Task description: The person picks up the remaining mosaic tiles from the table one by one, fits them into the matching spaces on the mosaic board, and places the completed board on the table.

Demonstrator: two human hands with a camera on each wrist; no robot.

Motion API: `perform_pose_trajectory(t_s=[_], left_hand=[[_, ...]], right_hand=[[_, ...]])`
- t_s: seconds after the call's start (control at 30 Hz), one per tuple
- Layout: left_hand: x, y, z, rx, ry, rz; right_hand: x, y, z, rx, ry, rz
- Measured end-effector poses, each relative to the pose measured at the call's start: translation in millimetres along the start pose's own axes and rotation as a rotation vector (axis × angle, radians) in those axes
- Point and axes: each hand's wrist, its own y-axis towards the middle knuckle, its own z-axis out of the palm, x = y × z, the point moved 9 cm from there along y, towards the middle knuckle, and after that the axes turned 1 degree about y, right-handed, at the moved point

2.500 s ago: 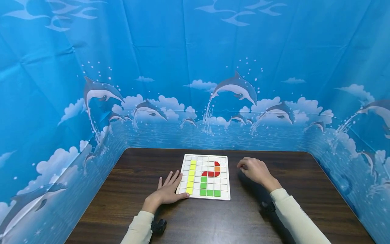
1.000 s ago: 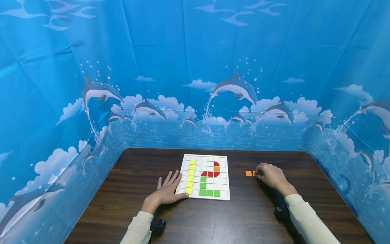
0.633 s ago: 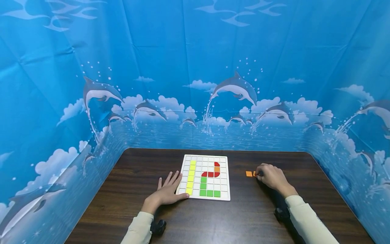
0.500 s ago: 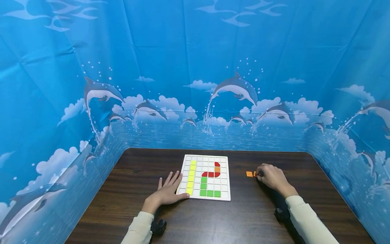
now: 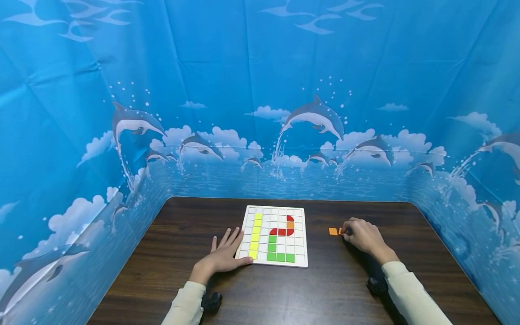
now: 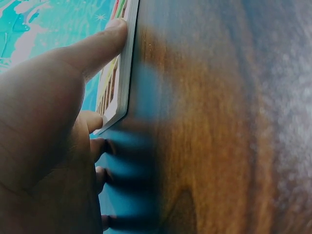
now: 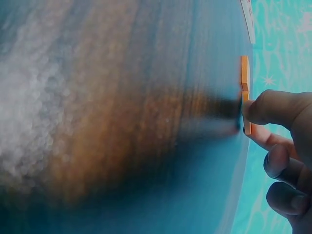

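A white square grid board (image 5: 298, 243) lies on the table with yellow, green, red and orange tiles set in it. My left hand (image 5: 221, 257) rests spread at its left edge, thumb on the near-left corner; the left wrist view shows the thumb (image 6: 105, 44) over the rim. Right of the board, a flat orange square tile (image 5: 332, 231) lies on the table. Beside it my right hand (image 5: 363, 234) pinches a second orange tile (image 7: 246, 114) between thumb and index finger, largely covered in the head view. In the right wrist view the two tiles sit end to end.
The dark wooden table (image 5: 276, 298) carries the board and tiles. Behind and at both sides hangs a blue curtain (image 5: 252, 113) printed with dolphins. Each wrist wears a small black camera, such as the left one (image 5: 211, 302).
Since the oldest frame my right hand has moved right, away from the board, and two orange tiles have come into view by it. Over the last second hardly anything differs. The left hand stays put.
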Motion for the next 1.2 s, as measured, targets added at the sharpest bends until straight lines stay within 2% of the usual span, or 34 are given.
perform_pose_trajectory(t_s=[0.07,0.23,0.3,0.6,0.73,0.93,1.2], left_hand=[[-3.6,-2.3,-2.6,0.011,0.003,-0.011],[-12.5,-8.6,-8.3,0.008,-0.032,0.024],[-9.3,-6.5,-5.7,-0.004,-0.044,0.047],[-4.4,-3.0,-1.8,-0.017,-0.031,0.058],[-7.2,-5.4,-4.5,-0.006,-0.043,0.048],[-1.0,-1.9,-0.2,-0.015,-0.024,0.036],[-10.2,-7.7,-7.1,0.02,-0.007,0.001]], right_hand=[[0.3,-0.4,-0.3,-0.002,0.005,0.002],[1.8,1.5,-3.4,-0.024,0.015,-0.013],[3.5,2.3,-5.1,-0.036,0.024,-0.022],[16.8,5.8,-8.2,-0.057,0.042,-0.038],[25.7,7.5,-9.4,-0.064,0.055,-0.059],[41.9,11.9,-11.5,-0.089,0.058,-0.102],[66.0,21.0,-14.0,-0.115,0.055,-0.138]])
